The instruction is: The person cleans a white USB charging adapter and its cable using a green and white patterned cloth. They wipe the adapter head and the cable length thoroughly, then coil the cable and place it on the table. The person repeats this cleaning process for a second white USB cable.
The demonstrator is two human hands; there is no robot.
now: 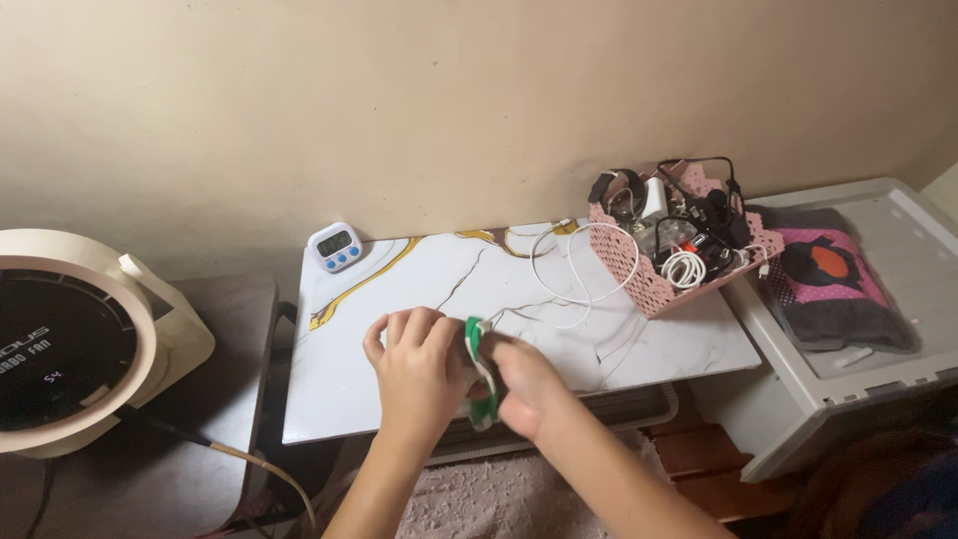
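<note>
both hands: left hand (417, 371) + right hand (526, 384) pinching a small green-and-white strap-like thing (480, 371) | feel: looks light, floppy | hold: grab by its ends

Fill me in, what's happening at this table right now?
A person's left hand and right hand are together over the front edge of a marble-patterned tabletop, holding a small green and white object between them; what it is can't be told. Behind them a small digital timer stands by the wall, and a pink basket of cables and chargers sits at the right, with a white cable looping out onto the table.
</note>
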